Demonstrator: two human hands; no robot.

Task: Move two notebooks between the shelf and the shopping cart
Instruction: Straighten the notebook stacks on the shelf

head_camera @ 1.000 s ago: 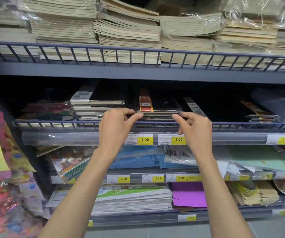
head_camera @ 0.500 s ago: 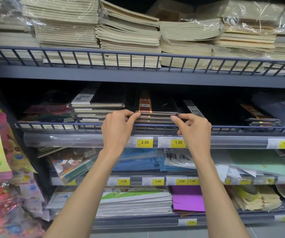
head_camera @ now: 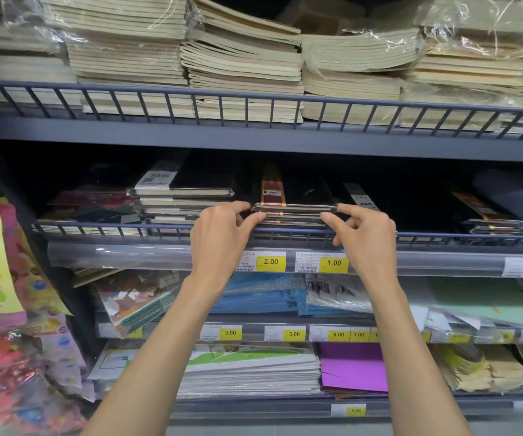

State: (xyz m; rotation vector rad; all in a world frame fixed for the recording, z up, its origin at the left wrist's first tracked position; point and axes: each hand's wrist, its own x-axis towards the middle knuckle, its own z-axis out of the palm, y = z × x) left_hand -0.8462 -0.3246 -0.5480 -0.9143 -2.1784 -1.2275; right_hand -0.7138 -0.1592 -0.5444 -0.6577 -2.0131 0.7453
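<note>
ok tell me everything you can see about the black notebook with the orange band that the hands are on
The notebook has a dark, glossy cover under clear wrap, with an orange-brown band running front to back near its left side and a small label on the band. It lies flat on top of a short stack of similar ones on the middle shelf, behind the wire rail. The left hand pinches its front left corner, the right hand its front right corner.

A notebook stack (head_camera: 295,212) lies at the middle shelf's (head_camera: 159,258) front edge, behind the rail (head_camera: 112,226). It is flanked by the left hand (head_camera: 219,243) and right hand (head_camera: 364,240). Another stack (head_camera: 184,202) lies left.
</note>
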